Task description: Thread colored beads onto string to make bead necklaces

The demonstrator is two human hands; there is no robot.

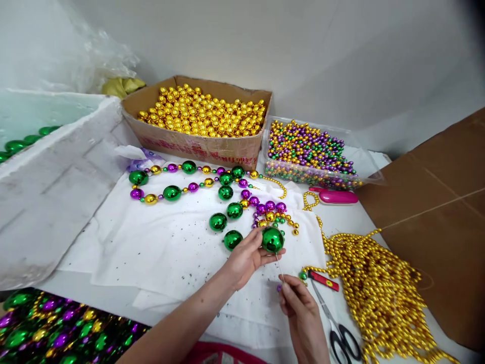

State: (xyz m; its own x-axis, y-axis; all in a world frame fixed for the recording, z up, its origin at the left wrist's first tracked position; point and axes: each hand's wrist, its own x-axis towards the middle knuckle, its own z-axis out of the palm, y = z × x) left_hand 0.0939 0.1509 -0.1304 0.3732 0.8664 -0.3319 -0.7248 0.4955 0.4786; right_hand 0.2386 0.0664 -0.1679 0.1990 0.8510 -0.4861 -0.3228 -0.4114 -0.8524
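Observation:
A large shiny green ball rests in my left hand, with its fingers curled under and beside it. Below it, my right hand pinches a thin needle or wire that runs up to the ball's underside. Loose green balls lie on the white cloth just beyond my left hand. Purple balls and smaller gold and green beads cluster above the held ball. A beaded strand of green, purple and gold loops across the cloth.
Behind stand a cardboard box of gold balls and a clear tub of small mixed beads. To the right are scissors, a red cutter, a pink case and gold bead strings. A foam box occupies the left.

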